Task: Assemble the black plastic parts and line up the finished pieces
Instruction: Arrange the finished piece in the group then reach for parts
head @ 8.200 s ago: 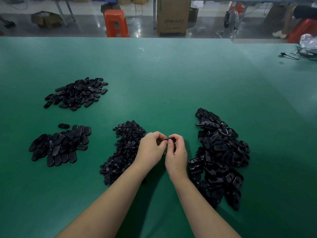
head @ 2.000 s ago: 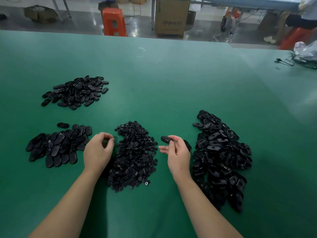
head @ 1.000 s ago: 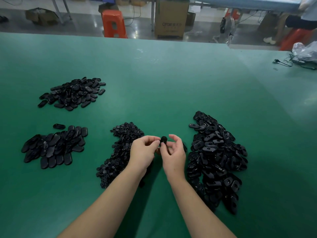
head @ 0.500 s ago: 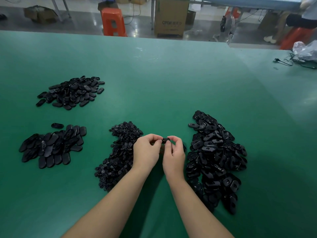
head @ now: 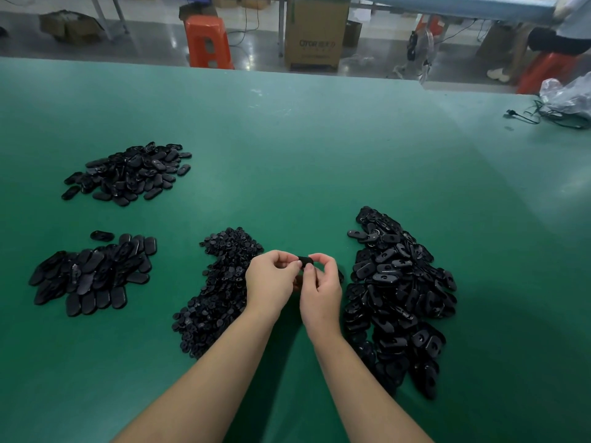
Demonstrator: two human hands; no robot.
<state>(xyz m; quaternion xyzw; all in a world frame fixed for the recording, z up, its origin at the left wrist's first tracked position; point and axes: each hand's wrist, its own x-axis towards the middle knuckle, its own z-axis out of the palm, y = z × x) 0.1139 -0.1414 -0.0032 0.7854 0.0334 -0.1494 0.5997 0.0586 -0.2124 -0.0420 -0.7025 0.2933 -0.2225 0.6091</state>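
Both hands are back together at centre, where two seconds ago the left was at the nine o'clock stack. On the green table [head: 303, 148], shells [head: 396, 292] heaped at three o'clock, small inserts [head: 220, 282] at nine, likely for quick reach. Left hand [head: 270, 282] and right hand [head: 319, 289] pinch one black part [head: 305, 261] between fingertips, apparently pressing it together

head: one wide-angle view, worn on person's head | faces forward and down | near green tabletop [head: 319, 148] | floor visible beyond far edge
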